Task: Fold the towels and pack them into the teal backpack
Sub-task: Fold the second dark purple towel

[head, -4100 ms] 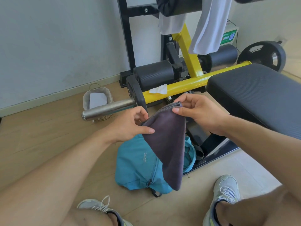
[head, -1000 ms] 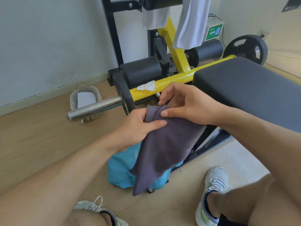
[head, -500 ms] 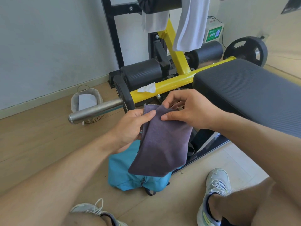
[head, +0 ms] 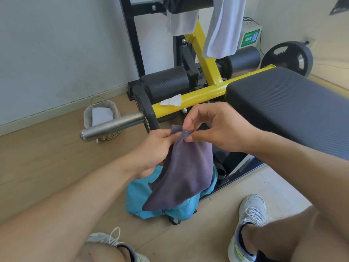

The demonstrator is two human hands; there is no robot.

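Observation:
A dark grey-purple towel [head: 186,173] hangs folded in front of me, its lower end draping over the teal backpack [head: 140,195] that lies on the floor between my feet. My left hand [head: 156,150] grips the towel's upper left edge. My right hand [head: 213,127] pinches the top corner between thumb and fingertips, close to the left hand. Two white towels [head: 221,29] hang from the padded bar of the machine at the top of the view.
A yellow-framed weight bench [head: 283,103] with a black pad fills the right side. A steel bar [head: 111,126] with a black plate juts left. A small basket [head: 102,118] stands by the wall. My shoes [head: 249,220] flank the backpack on the wooden floor.
The towel has been folded shorter over the last seconds. Since half a second ago my right hand has shifted from lying flat on it to pinching its top corner, and the hands drew closer.

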